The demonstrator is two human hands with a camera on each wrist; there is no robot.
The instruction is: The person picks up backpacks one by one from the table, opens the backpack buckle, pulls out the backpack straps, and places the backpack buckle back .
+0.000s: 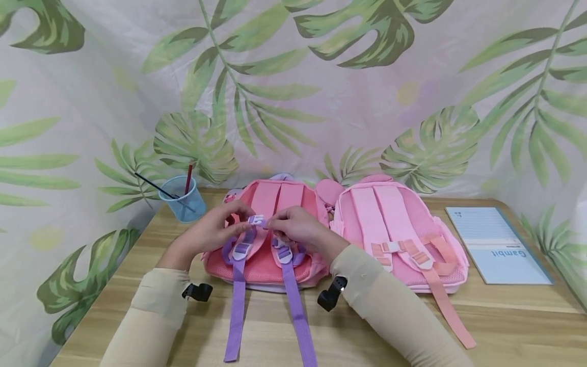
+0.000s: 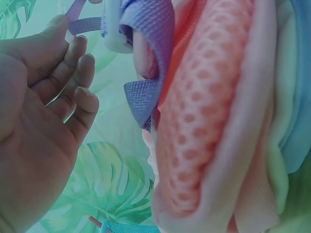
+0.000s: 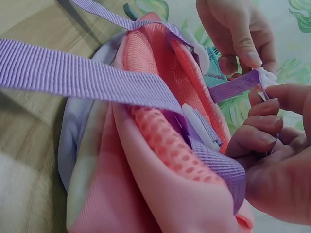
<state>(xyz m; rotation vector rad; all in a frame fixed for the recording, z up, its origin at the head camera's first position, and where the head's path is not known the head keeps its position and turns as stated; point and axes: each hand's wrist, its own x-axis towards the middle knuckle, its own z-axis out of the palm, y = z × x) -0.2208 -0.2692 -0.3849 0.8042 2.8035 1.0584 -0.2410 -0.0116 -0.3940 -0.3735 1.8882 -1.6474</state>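
Note:
A coral-pink backpack [image 1: 304, 204] lies with its shoulder straps facing up. Above it, a white plastic buckle [image 1: 257, 219] on a purple strap [image 3: 236, 86] is held between both hands. My left hand [image 1: 208, 230] pinches the buckle's left side with thumb and fingertips. From the right, my right hand [image 1: 298, 224] pinches the purple webbing right beside the buckle, its other fingers curled in. White strap adjusters [image 1: 242, 250] sit at the lower ends of the shoulder straps, and two long purple tails [image 1: 237, 311] hang toward the table's front.
To the right lies a light pink backpack [image 1: 350, 224], its white buckle [image 1: 391, 247] joining orange-pink straps. A blue notebook [image 1: 500, 250] rests at the table's right side. At the back left stands a blue mesh cup [image 1: 190, 209] with pencils. Leaf-printed cloth hangs behind the wooden table [image 1: 137, 255].

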